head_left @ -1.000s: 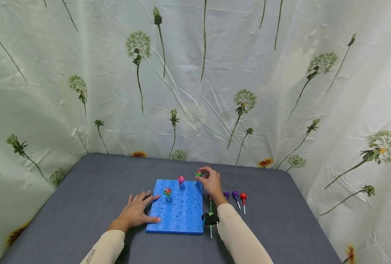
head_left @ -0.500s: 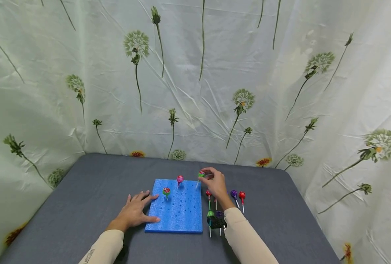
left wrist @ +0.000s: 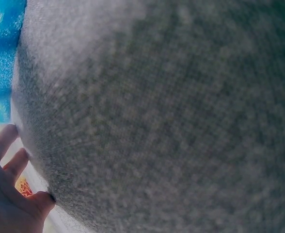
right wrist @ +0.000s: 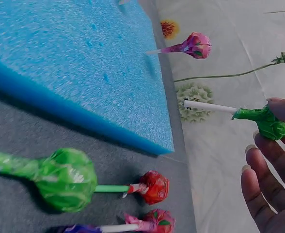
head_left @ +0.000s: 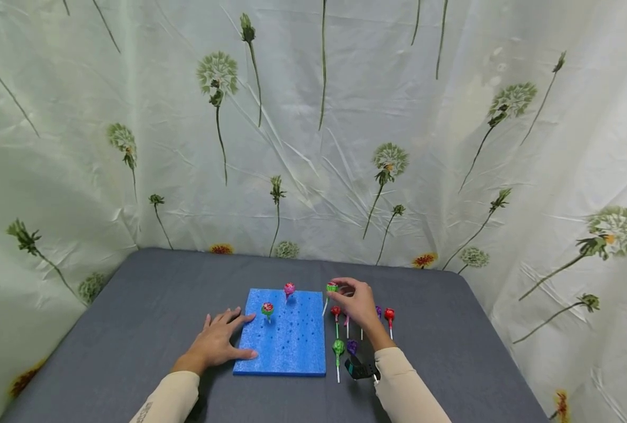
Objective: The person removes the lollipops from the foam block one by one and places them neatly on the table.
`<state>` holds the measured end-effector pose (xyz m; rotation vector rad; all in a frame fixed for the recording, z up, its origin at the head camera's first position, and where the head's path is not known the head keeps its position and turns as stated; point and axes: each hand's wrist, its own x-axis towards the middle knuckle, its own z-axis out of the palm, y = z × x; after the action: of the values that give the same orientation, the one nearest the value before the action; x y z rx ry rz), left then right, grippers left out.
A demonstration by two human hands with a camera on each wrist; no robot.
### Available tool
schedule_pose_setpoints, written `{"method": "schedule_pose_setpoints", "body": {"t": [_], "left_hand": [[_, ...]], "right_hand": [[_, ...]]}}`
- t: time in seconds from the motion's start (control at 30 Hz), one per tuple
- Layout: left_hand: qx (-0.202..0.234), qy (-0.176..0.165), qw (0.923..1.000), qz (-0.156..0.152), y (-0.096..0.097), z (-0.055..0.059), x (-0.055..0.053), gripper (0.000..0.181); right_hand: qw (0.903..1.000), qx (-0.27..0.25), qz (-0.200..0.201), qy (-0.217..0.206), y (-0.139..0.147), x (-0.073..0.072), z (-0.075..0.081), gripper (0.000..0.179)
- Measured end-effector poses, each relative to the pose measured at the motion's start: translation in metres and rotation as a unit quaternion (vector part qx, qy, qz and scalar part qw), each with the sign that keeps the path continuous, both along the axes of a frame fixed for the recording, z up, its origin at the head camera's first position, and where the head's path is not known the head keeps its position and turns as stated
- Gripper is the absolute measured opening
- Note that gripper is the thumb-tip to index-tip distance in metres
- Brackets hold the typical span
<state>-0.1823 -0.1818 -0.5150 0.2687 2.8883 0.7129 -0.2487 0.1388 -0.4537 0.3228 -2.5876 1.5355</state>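
Note:
My right hand (head_left: 358, 302) pinches a green-wrapped lollipop (right wrist: 272, 127) by its head. Its white stick is bare to the tip and points down beside the far right edge of the blue foam board (head_left: 302, 352); in the right wrist view the stick is clear of the foam. My left hand (head_left: 215, 341) rests at the board's left edge, fingers spread, with the thumb and index finger touching it. Upright in the board stand a red-and-green lollipop (head_left: 268, 309) and a pink lollipop (head_left: 289, 289). Small holes dot the board's top.
Right of the board several lollipops lie on the grey table (head_left: 451, 364): a green lollipop (head_left: 338, 348), a purple lollipop (head_left: 352, 346), a red lollipop (head_left: 335, 311) and another red one (head_left: 389, 314). The right forearm partly hides this group. A flowered curtain (head_left: 313, 147) hangs behind.
My right hand, holding the green lollipop, has moved right and slightly nearer, from over the board's far right corner to just beyond its right edge. The left hand stays put.

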Motion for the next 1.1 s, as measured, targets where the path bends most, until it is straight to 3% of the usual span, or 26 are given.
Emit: {"method": "schedule_pose_setpoints", "body": {"t": [0.23, 0.63, 1.1], "left_hand": [[-0.002, 0.002, 1.0, 0.003, 0.0, -0.002, -0.001, 0.093], [-0.006, -0.009, 0.9999, 0.004, 0.001, 0.0, 0.0, 0.095], [-0.005, -0.003, 1.0, -0.006, 0.001, 0.002, 0.0, 0.092]], "right_hand": [[0.9998, -0.014, 0.004, 0.016, 0.014, 0.011, -0.006, 0.026], [0.9998, -0.015, -0.015, -0.005, 0.042, 0.03, -0.015, 0.024], [0.9983, -0.033, -0.038, 0.028, 0.072, 0.048, -0.029, 0.023]]}}
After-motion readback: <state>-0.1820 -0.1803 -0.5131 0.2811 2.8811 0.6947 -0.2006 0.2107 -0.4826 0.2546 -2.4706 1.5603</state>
